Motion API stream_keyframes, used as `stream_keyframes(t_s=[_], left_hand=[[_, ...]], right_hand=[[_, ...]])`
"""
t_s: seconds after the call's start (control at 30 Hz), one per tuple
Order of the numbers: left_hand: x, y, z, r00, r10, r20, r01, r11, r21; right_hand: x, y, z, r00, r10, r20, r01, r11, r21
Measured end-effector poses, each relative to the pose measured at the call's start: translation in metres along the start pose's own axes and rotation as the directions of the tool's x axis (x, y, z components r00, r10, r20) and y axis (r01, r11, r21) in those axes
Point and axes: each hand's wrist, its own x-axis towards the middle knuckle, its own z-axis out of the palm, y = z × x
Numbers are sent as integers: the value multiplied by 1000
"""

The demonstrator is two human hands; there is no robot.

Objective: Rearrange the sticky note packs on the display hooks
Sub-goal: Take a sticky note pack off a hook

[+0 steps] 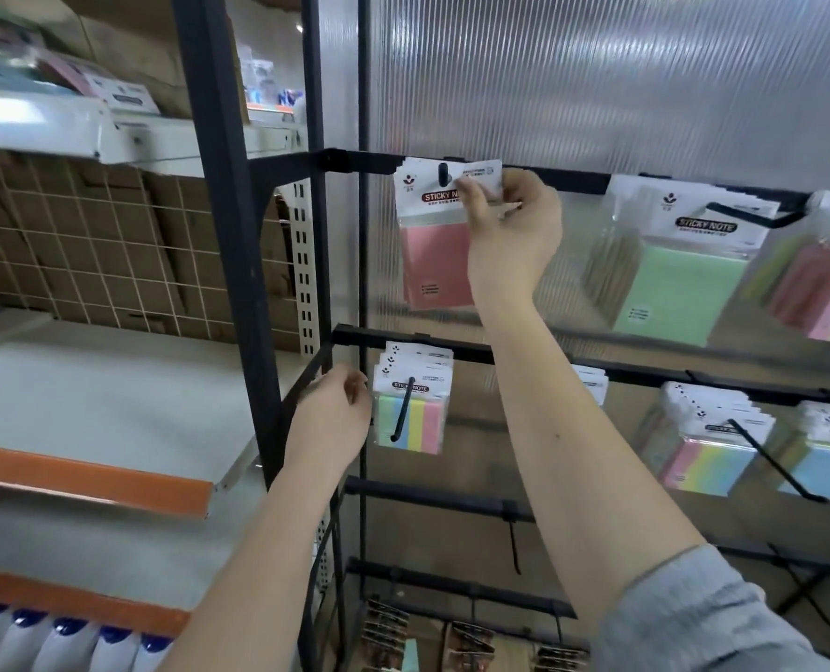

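Rack point(423, 163): black metal bars behind both grips, backed by ribbed clear plastic.
Pink pack point(436, 235): flat, glossy; hangs by its card header on the top hook point(443, 171).
Right hand point(510, 225): grip pinched on that header, likely steadying it.
Left hand point(335, 409): loosely curled beside the striped pack point(410, 407); whether it is touching, I cannot tell.

The right hand point(512, 225) is raised high on an outstretched forearm, thumb and fingers pinched together at head height, while the left hand point(333, 419) sits lower, fingers curled inward, its bare forearm angled up
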Motion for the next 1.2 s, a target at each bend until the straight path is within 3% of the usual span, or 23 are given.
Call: stream_keyframes(t_s=[0.2, 0.33, 0.53, 0.7, 0.93, 1.07, 1.2], left_hand=[[18, 4, 10, 975, -187, 123, 184, 982, 35], [24, 7, 25, 965, -178, 191, 166, 983, 74], [22, 0, 45, 950, -256, 178, 282, 948, -144], [21, -10, 55, 937, -331, 116, 350, 858, -376], [17, -15, 68, 904, -291, 313, 419, 748, -515], [12, -16, 66, 929, -258, 266, 365, 757, -542], [5, -11, 59, 977, -156, 149, 204, 890, -408]], right_hand=[[-4, 2, -15, 997, -69, -30, 69, 997, 17], [-11, 5, -45, 995, -96, -23, 95, 995, -34], [-33, 21, -93, 998, -65, 15, 66, 992, -110], [-50, 44, -122, 998, 13, -58, -22, 988, -153], [-59, 75, -152, 982, 126, -139, -157, 959, -237], [-56, 92, -161, 966, 220, -134, -249, 930, -268], [-49, 116, -158, 924, 358, -136, -383, 868, -316]])
